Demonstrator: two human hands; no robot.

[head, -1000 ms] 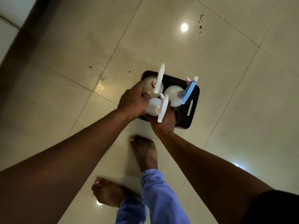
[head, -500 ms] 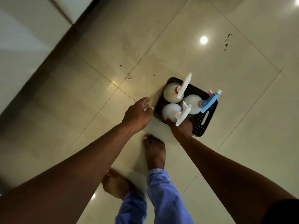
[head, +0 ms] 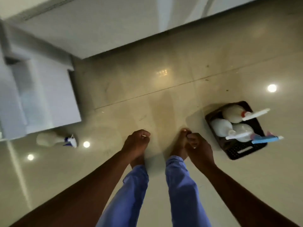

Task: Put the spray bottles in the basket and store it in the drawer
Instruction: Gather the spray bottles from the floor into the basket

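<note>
A dark perforated basket [head: 242,149] stands on the tiled floor at the right, holding three white spray bottles [head: 232,114]; one has a blue and pink trigger. A fourth spray bottle [head: 52,140] with a blue and white head lies on its side on the floor at the left, just below the open white drawer [head: 41,95]. My left hand [head: 136,143] hangs over the floor in the middle, fingers loosely curled, holding nothing. My right hand [head: 197,147] is left of the basket, apart from it, fingers curled and holding nothing.
White cabinet fronts [head: 114,25] run along the top of the view. My bare feet and blue trouser legs [head: 178,182] stand between the lying bottle and the basket. Glossy tiles reflect ceiling lights.
Both hands have let go of the basket and bottles and drawn back. The view has swung left, bringing the drawer and the lying bottle into sight.
</note>
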